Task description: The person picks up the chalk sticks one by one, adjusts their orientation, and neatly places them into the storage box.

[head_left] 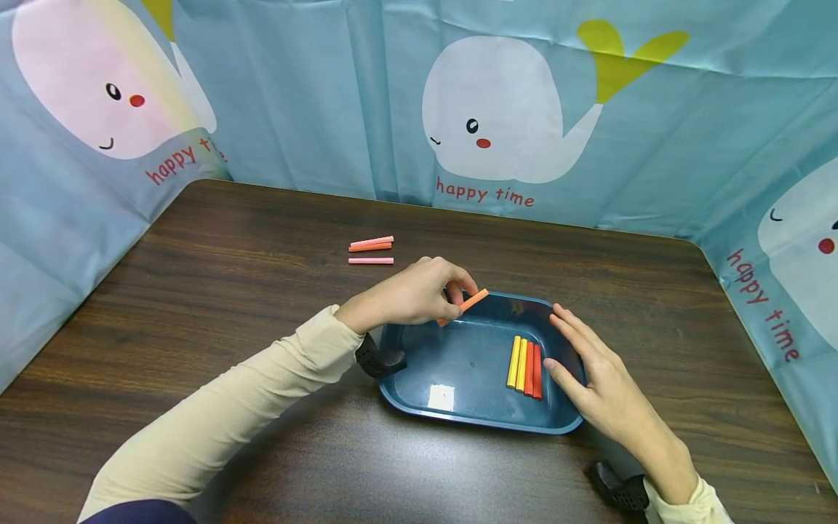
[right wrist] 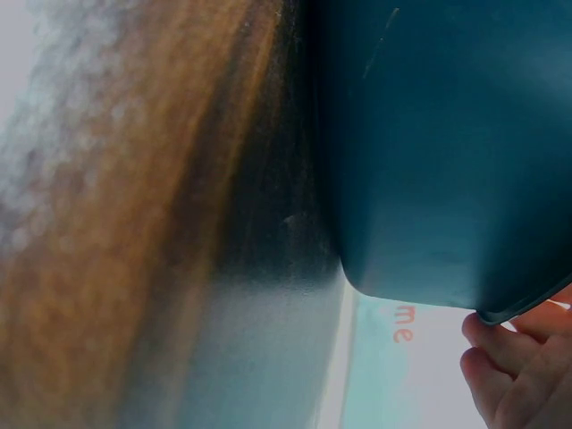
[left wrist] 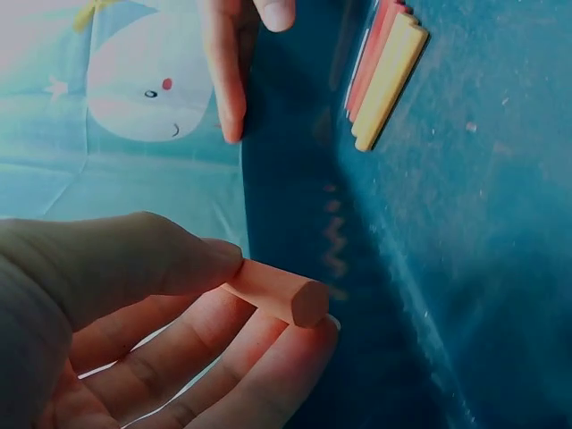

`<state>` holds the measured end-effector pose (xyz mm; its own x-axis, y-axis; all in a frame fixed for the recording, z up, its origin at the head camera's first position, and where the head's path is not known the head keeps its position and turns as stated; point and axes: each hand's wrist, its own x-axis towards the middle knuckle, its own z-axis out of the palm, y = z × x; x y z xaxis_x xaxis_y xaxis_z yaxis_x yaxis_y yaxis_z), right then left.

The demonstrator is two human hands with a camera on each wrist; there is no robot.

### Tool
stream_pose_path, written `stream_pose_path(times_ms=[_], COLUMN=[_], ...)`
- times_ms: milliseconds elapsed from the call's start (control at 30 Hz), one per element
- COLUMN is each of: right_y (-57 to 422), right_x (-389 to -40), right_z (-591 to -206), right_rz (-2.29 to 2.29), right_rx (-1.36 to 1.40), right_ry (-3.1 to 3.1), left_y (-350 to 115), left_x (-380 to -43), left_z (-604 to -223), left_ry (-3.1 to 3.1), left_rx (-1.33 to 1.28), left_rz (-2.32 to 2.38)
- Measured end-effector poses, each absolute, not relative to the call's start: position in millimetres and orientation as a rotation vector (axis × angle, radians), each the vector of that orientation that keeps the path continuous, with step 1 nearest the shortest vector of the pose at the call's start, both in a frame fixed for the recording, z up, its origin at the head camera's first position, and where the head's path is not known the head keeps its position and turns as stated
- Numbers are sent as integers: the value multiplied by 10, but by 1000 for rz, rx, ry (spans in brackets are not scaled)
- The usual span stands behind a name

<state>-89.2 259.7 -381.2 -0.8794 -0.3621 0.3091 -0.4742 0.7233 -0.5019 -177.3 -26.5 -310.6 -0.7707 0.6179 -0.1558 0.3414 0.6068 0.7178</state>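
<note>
In the head view, the left hand (head_left: pixel 425 292) pinches an orange stick (head_left: pixel 476 299) between thumb and fingers, holding it aslant over the far left part of the blue tray (head_left: pixel 452 364). The right hand (head_left: pixel 601 382) is at the tray's right end, its fingers fairly straight and apart from the thumb; it pinches no stick. Its thumb reaches over the rim, near the sticks inside. There, two yellow sticks (head_left: pixel 513 362) and two red sticks (head_left: pixel 537 371) lie side by side in the right half of the tray, yellow to the left. Beyond the tray's left end, on the dark wooden table (head_left: pixel 262 262), a pink stick (head_left: pixel 371 260) lies just nearer than a second pink one (head_left: pixel 373 240) and a deeper orange one (head_left: pixel 370 247), these two close together. Blue cloth (head_left: pixel 294 109) printed with whales hangs behind.

In the left wrist view, the thumb presses the orange stick against the fingers, one end facing the camera. The yellow and red row lies well apart from it.

In the right wrist view, fingers touch the tray's rim at a corner, outside its wall; the thumb's hold is hidden.
</note>
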Motion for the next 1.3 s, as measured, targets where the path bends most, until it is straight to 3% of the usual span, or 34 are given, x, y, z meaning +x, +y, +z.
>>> stream_pose_path(times_ms=[1300], right_y=[2603], right_x=[-896], right_z=[-3805], right_rz=[894], right_rx=[685], right_ry=[-2746], left_y=[234], left_x=[-1709], left_z=[-3457], left_ry=[2264], left_rx=[846], left_rz=[945])
